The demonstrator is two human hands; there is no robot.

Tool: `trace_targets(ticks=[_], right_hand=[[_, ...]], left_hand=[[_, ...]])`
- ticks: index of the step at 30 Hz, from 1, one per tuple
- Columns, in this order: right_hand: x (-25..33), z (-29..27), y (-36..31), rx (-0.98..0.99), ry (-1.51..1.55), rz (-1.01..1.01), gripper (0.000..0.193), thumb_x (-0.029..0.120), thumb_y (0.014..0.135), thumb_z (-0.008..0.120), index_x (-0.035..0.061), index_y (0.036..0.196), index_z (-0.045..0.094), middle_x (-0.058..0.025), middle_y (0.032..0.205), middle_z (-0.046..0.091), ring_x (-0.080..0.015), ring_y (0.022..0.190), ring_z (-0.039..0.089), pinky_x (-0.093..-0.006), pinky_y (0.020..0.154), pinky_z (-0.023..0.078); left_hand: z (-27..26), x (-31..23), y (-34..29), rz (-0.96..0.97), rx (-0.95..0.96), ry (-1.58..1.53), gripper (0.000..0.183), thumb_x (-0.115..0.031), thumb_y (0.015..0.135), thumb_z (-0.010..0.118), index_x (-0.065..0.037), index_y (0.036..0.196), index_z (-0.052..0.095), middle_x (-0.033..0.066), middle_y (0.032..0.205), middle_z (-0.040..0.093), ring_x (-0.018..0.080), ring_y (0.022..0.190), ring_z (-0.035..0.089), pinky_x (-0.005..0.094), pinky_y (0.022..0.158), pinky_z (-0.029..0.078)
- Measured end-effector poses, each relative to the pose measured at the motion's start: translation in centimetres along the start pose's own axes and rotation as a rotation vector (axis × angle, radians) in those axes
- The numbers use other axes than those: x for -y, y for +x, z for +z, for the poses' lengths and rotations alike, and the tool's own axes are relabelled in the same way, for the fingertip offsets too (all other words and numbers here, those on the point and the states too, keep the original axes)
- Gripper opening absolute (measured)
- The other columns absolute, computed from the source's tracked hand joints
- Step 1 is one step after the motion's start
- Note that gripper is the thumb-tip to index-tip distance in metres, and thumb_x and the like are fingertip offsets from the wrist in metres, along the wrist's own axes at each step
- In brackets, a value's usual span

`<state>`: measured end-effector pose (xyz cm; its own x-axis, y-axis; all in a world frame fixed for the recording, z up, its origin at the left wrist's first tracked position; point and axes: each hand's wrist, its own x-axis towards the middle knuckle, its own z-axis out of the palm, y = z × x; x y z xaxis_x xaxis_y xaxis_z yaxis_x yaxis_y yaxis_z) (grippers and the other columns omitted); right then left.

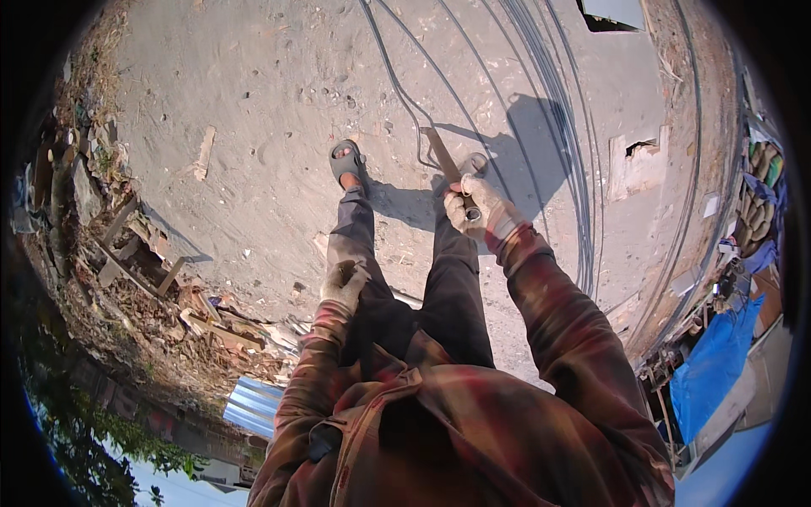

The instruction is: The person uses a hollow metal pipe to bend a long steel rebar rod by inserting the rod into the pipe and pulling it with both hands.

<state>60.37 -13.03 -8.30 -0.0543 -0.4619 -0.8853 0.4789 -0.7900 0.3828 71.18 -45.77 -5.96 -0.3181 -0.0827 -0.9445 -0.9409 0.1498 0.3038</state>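
Observation:
My right hand [483, 209], in a pale work glove, is closed around a long flat brown bar [445, 154] with a round hollow end [473, 215] showing at the grip. The bar's far tip lies beside a bent dark steel rod [397, 83] on the ground. I cannot tell whether they touch. My left hand [343, 285], gloved too, hangs by my left thigh. Its fingers curl loosely, with a dark gap by the thumb and no tool visible in them.
Several long dark rods [564, 139] run along the sandy ground to my right. My left foot [346, 165] wears a grey clog. Wood scraps and rubble [144, 262] line the left side. A blue tarp [718, 363] and stacked sacks [760, 182] stand at the far right.

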Motion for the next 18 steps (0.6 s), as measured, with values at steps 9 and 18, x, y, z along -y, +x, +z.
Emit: trace_targets(ticks=[9, 18], right_hand=[[0.3, 6.6, 1.6, -0.156, -0.272, 0.031, 0.015, 0.017, 0.089, 0.045, 0.0062, 0.081, 0.039, -0.0022, 0.064, 0.044, -0.0092, 0.047, 0.044, -0.0205, 0.037, 0.038], [-2.3, 5.3, 1.7, -0.403, -0.521, 0.068, 0.018, 0.025, 0.089, 0.048, 0.0094, 0.081, 0.046, -0.0021, 0.066, 0.049, -0.0121, 0.050, 0.051, -0.0264, 0.040, 0.043]], left_hand=[[0.0, 2.8, 1.1, 0.070, -0.043, 0.071, 0.032, -0.014, 0.080, 0.065, -0.004, 0.109, 0.058, 0.0038, 0.092, 0.060, 0.0122, 0.079, 0.056, 0.0252, 0.074, 0.046], [7.2, -4.2, 1.8, -0.128, 0.136, -0.110, 0.035, -0.025, 0.079, 0.064, -0.005, 0.108, 0.058, 0.0041, 0.089, 0.062, 0.0149, 0.080, 0.057, 0.0299, 0.071, 0.047]])
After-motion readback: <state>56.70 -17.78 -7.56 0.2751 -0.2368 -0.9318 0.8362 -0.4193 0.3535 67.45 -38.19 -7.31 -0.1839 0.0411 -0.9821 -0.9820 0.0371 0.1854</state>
